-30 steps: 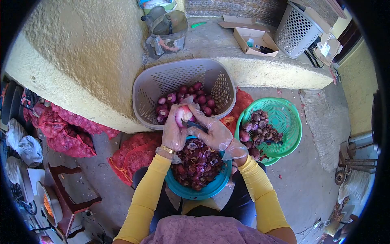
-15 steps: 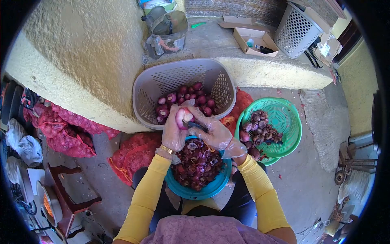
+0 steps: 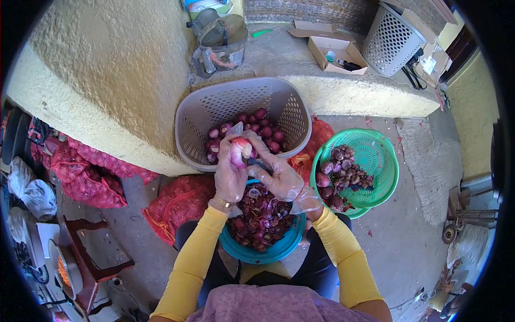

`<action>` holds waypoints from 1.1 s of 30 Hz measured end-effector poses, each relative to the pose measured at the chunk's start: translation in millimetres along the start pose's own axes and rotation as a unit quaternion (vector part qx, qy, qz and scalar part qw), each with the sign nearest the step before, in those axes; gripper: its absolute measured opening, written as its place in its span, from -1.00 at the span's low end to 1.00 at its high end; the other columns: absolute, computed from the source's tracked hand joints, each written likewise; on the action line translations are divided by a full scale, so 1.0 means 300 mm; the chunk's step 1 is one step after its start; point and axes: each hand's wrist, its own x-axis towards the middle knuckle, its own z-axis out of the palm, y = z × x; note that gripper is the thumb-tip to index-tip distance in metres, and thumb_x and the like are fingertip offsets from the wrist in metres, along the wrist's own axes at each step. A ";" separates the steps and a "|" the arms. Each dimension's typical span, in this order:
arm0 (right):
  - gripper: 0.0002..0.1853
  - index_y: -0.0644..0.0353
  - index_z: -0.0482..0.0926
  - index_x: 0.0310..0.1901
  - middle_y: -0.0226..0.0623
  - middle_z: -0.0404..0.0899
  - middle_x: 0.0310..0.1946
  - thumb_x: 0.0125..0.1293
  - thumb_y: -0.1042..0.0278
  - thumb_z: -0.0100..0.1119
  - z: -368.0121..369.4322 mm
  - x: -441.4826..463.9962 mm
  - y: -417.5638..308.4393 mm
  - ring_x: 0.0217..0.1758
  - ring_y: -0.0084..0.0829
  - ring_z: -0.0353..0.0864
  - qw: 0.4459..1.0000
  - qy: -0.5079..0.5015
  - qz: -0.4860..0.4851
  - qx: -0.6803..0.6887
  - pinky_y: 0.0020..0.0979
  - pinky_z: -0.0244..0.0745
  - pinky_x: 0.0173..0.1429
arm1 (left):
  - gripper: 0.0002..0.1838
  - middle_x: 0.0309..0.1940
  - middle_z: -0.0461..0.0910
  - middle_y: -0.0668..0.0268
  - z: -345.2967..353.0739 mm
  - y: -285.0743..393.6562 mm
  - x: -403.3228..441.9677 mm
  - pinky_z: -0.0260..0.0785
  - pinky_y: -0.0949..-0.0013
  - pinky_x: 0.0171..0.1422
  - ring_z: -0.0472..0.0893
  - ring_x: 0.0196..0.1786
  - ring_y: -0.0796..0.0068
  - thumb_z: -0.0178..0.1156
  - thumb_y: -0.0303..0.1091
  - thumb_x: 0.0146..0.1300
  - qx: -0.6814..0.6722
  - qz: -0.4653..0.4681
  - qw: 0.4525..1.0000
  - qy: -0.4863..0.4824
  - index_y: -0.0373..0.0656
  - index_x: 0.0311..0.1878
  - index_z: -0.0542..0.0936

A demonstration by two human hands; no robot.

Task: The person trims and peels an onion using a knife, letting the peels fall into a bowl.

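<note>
Currently, watching from afar, I see a red net bag (image 3: pixel 174 206) left of the blue tub (image 3: pixel 262 255), and a gray basket (image 3: pixel 189 129) of onions just beyond it. Over the tub's far edge, the left hand (image 3: pixel 229 174) is curled around a pink-and-white onion (image 3: pixel 240 153), while the right hand (image 3: pixel 283 180) grips a dark knife (image 3: pixel 257 164) held against that onion. Right of the tub, I can see a green basket (image 3: pixel 385 163) with dark-skinned onions gathered toward its left side.
</note>
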 end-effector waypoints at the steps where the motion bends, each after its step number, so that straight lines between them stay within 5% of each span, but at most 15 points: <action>1: -0.20 0.15 0.05 0.65 0.03 0.17 0.62 0.50 0.29 0.22 -0.018 -0.003 -0.010 0.64 -0.18 0.25 1.000 0.001 0.000 0.000 -0.27 0.17 0.62 | -0.48 0.34 0.50 0.02 -0.012 0.010 0.007 0.31 -0.02 0.57 0.49 0.42 -0.03 0.04 -0.05 0.59 -0.065 -0.063 0.996 -0.010 -0.20 0.43 0.38; 3: -0.19 0.15 0.08 0.64 0.05 0.31 0.54 0.47 0.26 0.25 -0.061 -0.004 -0.042 0.52 -0.09 0.45 0.994 -0.040 0.015 -0.100 -0.24 0.33 0.51 | -0.49 0.34 0.51 0.03 -0.029 0.029 0.011 0.30 -0.08 0.57 0.49 0.42 -0.07 0.02 -0.06 0.61 -0.138 -0.108 0.984 -0.006 -0.19 0.43 0.38; 7: -0.21 0.22 0.06 0.64 0.00 0.34 0.54 0.48 0.41 0.22 -0.067 -0.002 -0.045 0.55 -0.31 0.38 0.978 -0.087 0.005 -0.189 -0.28 0.21 0.58 | -0.53 0.31 0.54 0.03 -0.030 0.024 0.015 0.32 -0.18 0.56 0.49 0.41 -0.15 -0.02 -0.08 0.64 -0.173 -0.176 0.968 0.033 -0.19 0.41 0.40; 10: -0.17 0.13 0.09 0.64 0.01 0.36 0.51 0.44 0.23 0.28 -0.047 0.002 -0.014 0.48 -0.05 0.49 0.982 -0.069 -0.014 -0.176 -0.22 0.38 0.47 | -0.53 0.27 0.57 0.06 -0.061 -0.025 0.025 0.39 -0.11 0.49 0.56 0.33 -0.04 0.03 -0.07 0.62 -0.172 -0.140 0.973 0.062 -0.17 0.39 0.42; 12: -0.15 0.12 0.05 0.65 0.01 0.29 0.56 0.45 0.23 0.27 -0.032 0.007 -0.004 0.53 -0.05 0.42 0.985 -0.038 -0.065 -0.154 -0.23 0.33 0.52 | -0.53 0.26 0.58 0.07 -0.052 -0.024 0.028 0.41 -0.08 0.47 0.58 0.30 0.01 0.05 -0.07 0.61 -0.165 -0.111 0.977 0.078 -0.16 0.39 0.43; 19: -0.19 0.14 0.02 0.66 -0.04 0.16 0.64 0.49 0.35 0.20 0.016 0.007 -0.007 0.65 -0.22 0.23 0.999 -0.035 -0.014 -0.009 -0.27 0.17 0.61 | -0.53 0.19 0.61 0.18 0.044 0.039 0.012 0.40 0.13 0.49 0.60 0.27 0.26 0.18 -0.11 0.52 -0.083 -0.059 0.989 0.107 -0.19 0.34 0.52; 21: -0.18 0.26 -0.09 0.67 -0.11 -0.01 0.68 0.51 0.51 0.10 0.039 0.010 0.008 0.68 -0.38 0.02 0.998 -0.028 -0.049 -0.014 -0.30 -0.05 0.69 | -0.53 0.18 0.62 0.20 0.037 0.040 0.012 0.39 0.15 0.50 0.59 0.27 0.29 0.18 -0.11 0.52 -0.070 -0.041 0.990 0.114 -0.20 0.33 0.53; 24: -0.17 0.26 -0.14 0.68 -0.10 -0.10 0.70 0.51 0.55 0.08 0.074 0.011 0.016 0.72 -0.36 -0.06 0.998 -0.005 -0.030 0.061 -0.29 -0.12 0.71 | -0.50 0.20 0.61 0.19 -0.004 0.019 0.029 0.36 0.16 0.52 0.57 0.30 0.32 0.15 -0.10 0.54 -0.032 -0.015 0.996 0.080 -0.20 0.38 0.50; 26: -0.15 0.25 -0.14 0.68 -0.09 -0.12 0.71 0.51 0.50 0.11 0.075 0.011 0.003 0.73 -0.34 -0.08 0.998 0.002 -0.037 0.060 -0.30 -0.08 0.70 | -0.47 0.23 0.60 0.18 -0.015 0.003 0.030 0.35 0.16 0.53 0.55 0.34 0.30 0.10 -0.10 0.56 0.006 0.048 0.997 0.057 -0.20 0.45 0.45; 33: -0.13 0.27 -0.15 0.67 -0.07 -0.14 0.72 0.52 0.40 0.17 0.034 0.019 -0.003 0.74 -0.31 -0.09 0.999 -0.021 -0.023 -0.015 -0.31 -0.04 0.69 | -0.44 0.24 0.60 0.16 0.020 0.013 0.026 0.34 0.14 0.55 0.53 0.36 0.24 0.05 -0.12 0.58 -0.057 -0.011 0.993 0.102 -0.18 0.52 0.38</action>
